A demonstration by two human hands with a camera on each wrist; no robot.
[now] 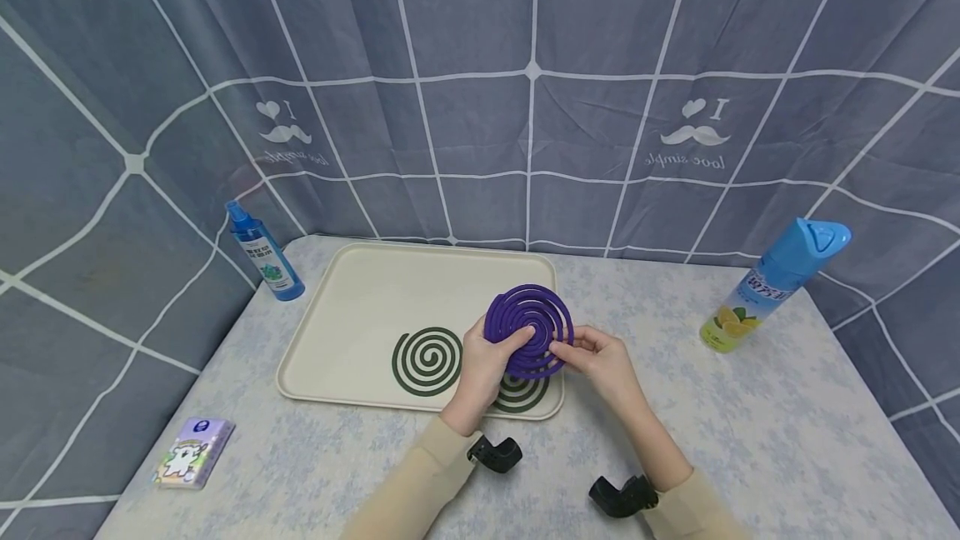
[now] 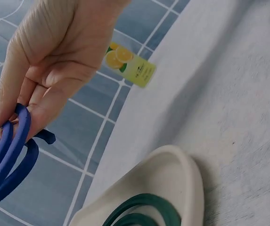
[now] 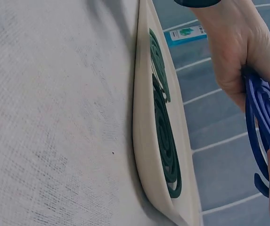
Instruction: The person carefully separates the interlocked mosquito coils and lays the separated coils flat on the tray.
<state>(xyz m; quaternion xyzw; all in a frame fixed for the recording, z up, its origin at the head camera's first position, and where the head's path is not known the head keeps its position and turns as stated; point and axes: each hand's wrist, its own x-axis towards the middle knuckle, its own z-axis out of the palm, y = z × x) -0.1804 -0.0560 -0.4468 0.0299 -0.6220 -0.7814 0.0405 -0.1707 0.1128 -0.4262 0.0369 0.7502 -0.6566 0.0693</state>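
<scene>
A purple mosquito coil [image 1: 542,325] is held above the right end of a cream tray [image 1: 352,307]. My left hand [image 1: 480,367] grips its left side, thumb lying across the rings. On the right edge, my right hand [image 1: 606,363] pinches the outer rings between thumb and fingers. The left wrist view shows the right hand [image 2: 54,61] at the rings, some of which stand apart, with a loose end sticking out. Two dark green coils lie in the tray: one green coil [image 1: 429,359] left of my left hand, another green coil [image 1: 522,397] partly hidden beneath the purple one.
A blue spray bottle [image 1: 270,261] stands at the back left, beyond the tray. To the right is a blue and yellow spray can [image 1: 765,290] with lemons on it. A purple tissue pack [image 1: 193,455] lies front left. Grey gridded cloth [image 1: 480,132] hangs behind the table.
</scene>
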